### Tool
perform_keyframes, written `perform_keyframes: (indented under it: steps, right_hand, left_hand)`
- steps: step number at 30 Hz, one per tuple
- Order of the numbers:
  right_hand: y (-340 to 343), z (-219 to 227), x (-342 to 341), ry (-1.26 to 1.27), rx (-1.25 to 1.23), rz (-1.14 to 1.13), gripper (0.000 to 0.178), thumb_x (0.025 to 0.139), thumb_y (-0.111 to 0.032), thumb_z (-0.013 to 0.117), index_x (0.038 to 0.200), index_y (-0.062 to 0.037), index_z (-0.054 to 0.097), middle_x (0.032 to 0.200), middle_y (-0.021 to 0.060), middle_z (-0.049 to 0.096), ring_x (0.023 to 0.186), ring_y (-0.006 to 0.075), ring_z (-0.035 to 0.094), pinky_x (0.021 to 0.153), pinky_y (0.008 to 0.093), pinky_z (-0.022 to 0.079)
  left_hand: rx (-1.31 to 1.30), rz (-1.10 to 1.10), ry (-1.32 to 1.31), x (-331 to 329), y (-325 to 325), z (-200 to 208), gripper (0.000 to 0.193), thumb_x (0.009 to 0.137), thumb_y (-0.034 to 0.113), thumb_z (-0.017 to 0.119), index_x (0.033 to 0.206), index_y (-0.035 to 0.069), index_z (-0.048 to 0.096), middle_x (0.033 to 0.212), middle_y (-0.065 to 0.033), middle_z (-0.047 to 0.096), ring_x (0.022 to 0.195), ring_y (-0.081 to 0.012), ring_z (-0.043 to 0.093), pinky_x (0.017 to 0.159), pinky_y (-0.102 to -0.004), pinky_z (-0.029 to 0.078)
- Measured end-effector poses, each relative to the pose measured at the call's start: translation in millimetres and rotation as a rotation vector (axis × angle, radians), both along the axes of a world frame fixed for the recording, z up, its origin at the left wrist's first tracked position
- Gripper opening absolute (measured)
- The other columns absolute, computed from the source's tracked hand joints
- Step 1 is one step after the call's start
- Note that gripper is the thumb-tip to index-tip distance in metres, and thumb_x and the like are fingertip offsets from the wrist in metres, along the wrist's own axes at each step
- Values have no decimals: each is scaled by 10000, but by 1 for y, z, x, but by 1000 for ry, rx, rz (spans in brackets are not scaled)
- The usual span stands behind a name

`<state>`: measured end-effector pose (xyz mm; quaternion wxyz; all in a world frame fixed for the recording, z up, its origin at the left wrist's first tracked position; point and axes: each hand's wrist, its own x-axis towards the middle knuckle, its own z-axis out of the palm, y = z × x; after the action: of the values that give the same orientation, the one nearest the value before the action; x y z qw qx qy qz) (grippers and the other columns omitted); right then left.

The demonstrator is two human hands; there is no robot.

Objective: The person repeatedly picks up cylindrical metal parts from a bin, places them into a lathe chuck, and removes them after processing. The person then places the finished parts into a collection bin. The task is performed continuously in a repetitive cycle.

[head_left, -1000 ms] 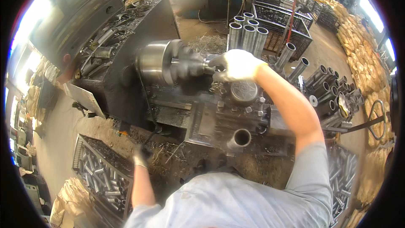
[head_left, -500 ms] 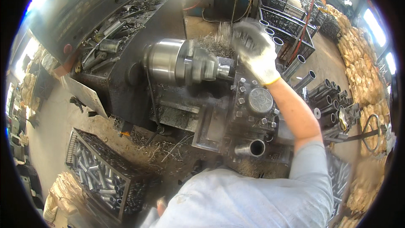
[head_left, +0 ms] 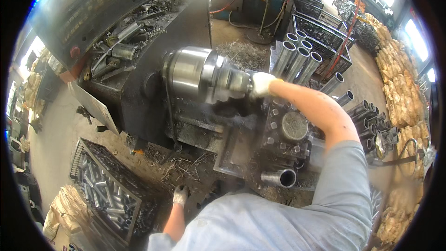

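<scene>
A steel lathe chuck (head_left: 190, 69) juts from the dark machine housing, its jaws (head_left: 232, 80) smeared by motion. My right hand (head_left: 261, 85), in a white glove, is at the outer end of the jaws; its fingers are hidden, along with whatever they touch. Below the right forearm sits a bolted tool post (head_left: 294, 126) with a round cap. A thick metal tube (head_left: 278, 177) lies at its near side. Low on the left, my left hand (head_left: 180, 195) hangs in a dark-fronted glove beside a crate; its fingers blend into the dark background.
Several bright tubes (head_left: 297, 60) stand upright beyond my right forearm, with darker tubes (head_left: 367, 116) farther right. A black crate (head_left: 134, 204) of short tubes stands at lower left. Metal shavings (head_left: 239, 56) lie behind the chuck. Stacked sacks (head_left: 395, 74) line the right side.
My right hand has come down and left, from in front of the upright tubes to the chuck's end. My left hand has come into view at the lower left.
</scene>
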<state>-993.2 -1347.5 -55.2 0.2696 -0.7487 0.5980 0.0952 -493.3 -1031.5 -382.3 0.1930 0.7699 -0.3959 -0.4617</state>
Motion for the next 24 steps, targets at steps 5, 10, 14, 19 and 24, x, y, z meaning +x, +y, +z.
perform_keyframes:
  steps: [5,10,14,19,24]
  right_hand:
    - [-16,-5,-10,-38,358,-183,602,731,-369,921,1196,-27,749,1002,151,772,924,220,743,793,355,593]
    - [-10,5,-12,-226,248,-92,637,759,-474,882,1157,5,751,1042,186,770,805,305,735,795,407,607]
    - [30,34,-35,404,-231,95,567,728,-411,872,1126,-23,762,1070,201,785,888,346,779,833,439,621]
    - [102,104,-35,633,-641,-129,365,716,-299,826,952,-26,768,946,224,780,903,398,776,814,470,630]
    - [224,140,82,47,-703,-492,649,684,-412,831,1145,22,690,1007,266,758,958,403,766,884,472,608]
  left_hand:
    - [55,-260,-120,16,62,-20,317,964,259,702,1122,-16,708,921,-123,745,830,-247,734,742,-360,595]
    - [169,-427,-185,62,114,-73,451,945,383,711,1142,-22,730,1114,-249,751,1108,-395,706,973,-473,545]
    - [174,-216,-259,74,88,-67,539,957,452,670,1184,-32,741,1210,-282,739,1172,-443,688,989,-500,530]
    - [-90,-311,-63,48,-26,68,422,979,354,663,1215,9,724,1118,-205,774,1030,-304,753,929,-404,565]
    - [-420,-736,468,-59,-113,230,619,1003,322,755,1495,19,533,1234,-101,699,1134,-172,644,995,-326,526]
